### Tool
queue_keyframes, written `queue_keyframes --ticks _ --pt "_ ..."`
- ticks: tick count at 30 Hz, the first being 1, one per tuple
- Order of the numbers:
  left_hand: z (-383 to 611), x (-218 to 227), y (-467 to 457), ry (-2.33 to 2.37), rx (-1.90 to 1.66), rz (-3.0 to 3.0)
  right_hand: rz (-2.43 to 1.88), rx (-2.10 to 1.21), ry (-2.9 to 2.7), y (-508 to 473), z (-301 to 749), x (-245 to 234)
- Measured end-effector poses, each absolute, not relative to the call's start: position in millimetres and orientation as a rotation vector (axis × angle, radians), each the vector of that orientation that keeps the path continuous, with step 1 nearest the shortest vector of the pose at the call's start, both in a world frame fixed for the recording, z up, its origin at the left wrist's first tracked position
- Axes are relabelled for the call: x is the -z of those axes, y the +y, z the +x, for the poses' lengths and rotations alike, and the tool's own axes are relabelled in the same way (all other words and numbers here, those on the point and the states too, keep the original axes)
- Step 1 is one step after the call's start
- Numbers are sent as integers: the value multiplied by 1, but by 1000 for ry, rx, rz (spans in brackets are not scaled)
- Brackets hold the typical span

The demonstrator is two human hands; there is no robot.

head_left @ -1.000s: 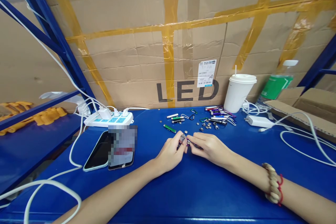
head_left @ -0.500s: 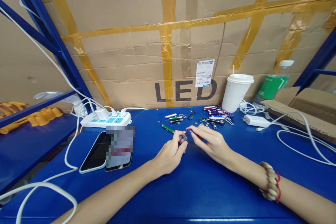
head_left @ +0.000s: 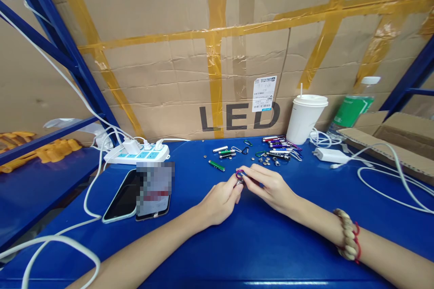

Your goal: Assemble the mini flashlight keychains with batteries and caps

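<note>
My left hand (head_left: 220, 198) and my right hand (head_left: 269, 186) meet above the blue table (head_left: 257, 244), fingers pinched together on a small keychain flashlight (head_left: 240, 177) with a purple ring clip at its top. Most of the flashlight is hidden by my fingers. A loose green flashlight (head_left: 216, 165) lies just beyond my left hand. Farther back sits a heap of small flashlights (head_left: 280, 144), with clips and button cells (head_left: 264, 159) scattered in front of it.
Two phones (head_left: 139, 193) lie at the left near a white power strip (head_left: 137, 155) with cables. A white lidded cup (head_left: 304, 119), a green-labelled bottle (head_left: 352, 109), a charger (head_left: 330, 155) and an open carton (head_left: 389, 137) stand at the right. Taped cardboard (head_left: 237, 54) walls the back.
My hands drew apart briefly, the right one picking up a purple ring clip, then closed together again on the flashlight with the clip now at its top.
</note>
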State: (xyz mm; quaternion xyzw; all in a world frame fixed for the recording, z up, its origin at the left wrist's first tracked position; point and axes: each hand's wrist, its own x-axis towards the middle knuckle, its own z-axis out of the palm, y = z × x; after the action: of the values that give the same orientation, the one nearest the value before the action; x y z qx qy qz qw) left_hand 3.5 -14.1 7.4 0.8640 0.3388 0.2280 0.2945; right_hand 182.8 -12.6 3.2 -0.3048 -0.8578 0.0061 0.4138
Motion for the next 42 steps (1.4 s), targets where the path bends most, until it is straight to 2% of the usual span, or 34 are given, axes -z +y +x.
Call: queue_keyframes --ticks 17,23,42 --pt "4 -5 -11 1029 -781 2214 -885 -172 -2175 -13 184 -5" --pt "6 -6 -12 1129 -764 2294 -934 -450 -2149 -15 181 -8" --pt "7 -9 -14 1241 -781 2254 -985 -695 -1937 -9 183 -15"
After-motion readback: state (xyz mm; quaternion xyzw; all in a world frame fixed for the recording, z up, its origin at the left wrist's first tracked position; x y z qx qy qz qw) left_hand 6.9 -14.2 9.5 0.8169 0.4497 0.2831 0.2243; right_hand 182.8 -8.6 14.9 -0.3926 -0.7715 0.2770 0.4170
